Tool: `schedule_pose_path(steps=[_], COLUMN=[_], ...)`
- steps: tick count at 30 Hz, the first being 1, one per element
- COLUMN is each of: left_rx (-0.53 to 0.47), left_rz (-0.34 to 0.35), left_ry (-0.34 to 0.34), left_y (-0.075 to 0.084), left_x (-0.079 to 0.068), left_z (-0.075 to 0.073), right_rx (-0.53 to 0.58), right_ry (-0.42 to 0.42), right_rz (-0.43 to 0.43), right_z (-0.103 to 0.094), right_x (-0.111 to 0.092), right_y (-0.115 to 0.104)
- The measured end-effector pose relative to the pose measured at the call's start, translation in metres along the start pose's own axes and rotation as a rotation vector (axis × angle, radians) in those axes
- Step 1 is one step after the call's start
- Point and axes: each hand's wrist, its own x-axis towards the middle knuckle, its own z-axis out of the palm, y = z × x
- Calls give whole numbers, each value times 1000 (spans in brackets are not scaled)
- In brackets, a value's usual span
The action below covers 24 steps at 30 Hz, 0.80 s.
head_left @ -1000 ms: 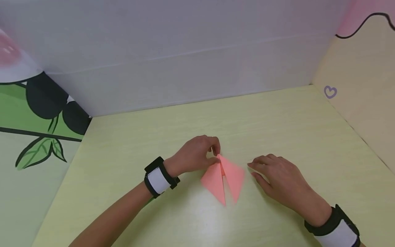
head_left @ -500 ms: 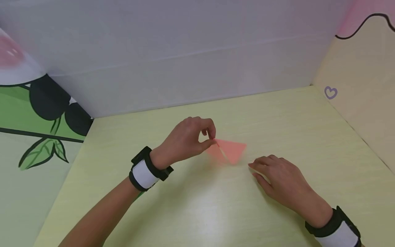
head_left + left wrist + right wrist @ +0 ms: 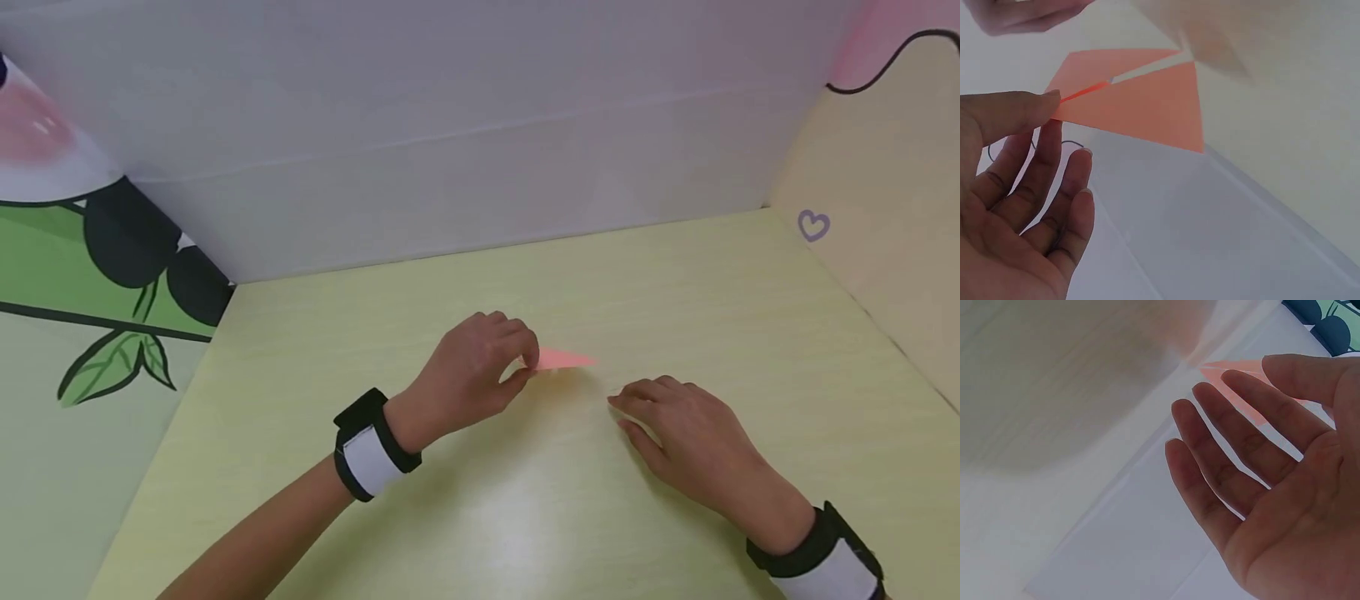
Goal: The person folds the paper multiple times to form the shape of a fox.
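Note:
A folded sheet of pink-orange paper [image 3: 562, 360] is held up off the tabletop, seen nearly edge-on in the head view. My left hand [image 3: 480, 367] pinches one corner of it between thumb and index finger. In the left wrist view the folded paper [image 3: 1147, 112] spreads as two flaps with a slit between them. To the right of the paper, apart from it, my right hand [image 3: 690, 442] holds nothing. Its fingers [image 3: 1229, 431] look relaxed and slightly bent in the right wrist view, with part of the paper behind them.
The pale yellow tabletop [image 3: 675, 283] meets a grey-white wall [image 3: 480, 192] at the back. A beige panel [image 3: 885, 233] with a purple heart borders the right side. At the left stands a panel with painted leaves [image 3: 112, 358].
My left hand lifted the folded paper from the table and away from me, then came slightly lower. The paper has tilted from facing up to nearly edge-on. My right hand stays nearly still.

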Motion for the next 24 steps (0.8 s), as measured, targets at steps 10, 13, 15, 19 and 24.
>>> schedule_pose_path(steps=[10, 13, 15, 19, 24], left_rx=[46, 53, 55, 68, 103], left_rz=[108, 136, 149, 166, 183], left_ry=[2, 4, 4, -15, -51], left_y=[18, 23, 26, 30, 34], left_x=[-28, -32, -33, -36, -39], left_z=[30, 37, 40, 48, 52], right_rx=[-16, -36, -51, -66, -67], right_ry=[-4, 2, 5, 6, 8], right_rz=[15, 28, 41, 67, 76], right_z=[1, 1, 0, 0, 1], right_x=[1, 2, 2, 2, 2], right_y=[-2, -2, -3, -4, -5])
